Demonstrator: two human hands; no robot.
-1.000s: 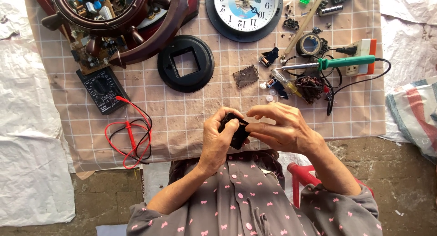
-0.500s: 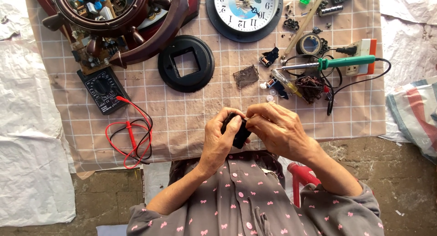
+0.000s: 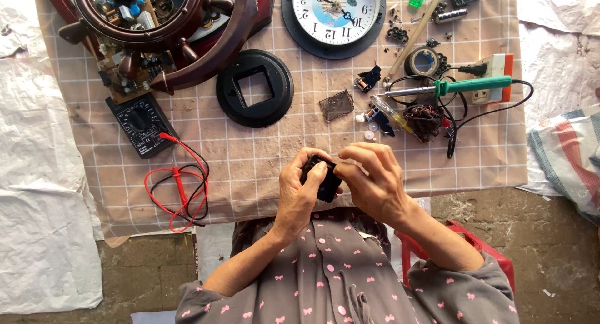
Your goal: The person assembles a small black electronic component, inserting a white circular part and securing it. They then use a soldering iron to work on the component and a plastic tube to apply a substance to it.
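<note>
Two hands hold one small black plastic box [image 3: 324, 181], a clock part, close in front of the person's chest. The left hand [image 3: 301, 193] wraps around the box's left side with the thumb on top. The right hand [image 3: 374, 181] pinches its right edge with the fingertips. I think the box is light and hard, and its thin plastic could snap, so it is best held by its flat sides.

Above the box lies a black round plastic ring with a square hole [image 3: 254, 88]. Up and right of the box rests a green-handled soldering iron [image 3: 450, 86].

Since half a second ago, the hands have barely moved; the right fingers curl a little more.
</note>
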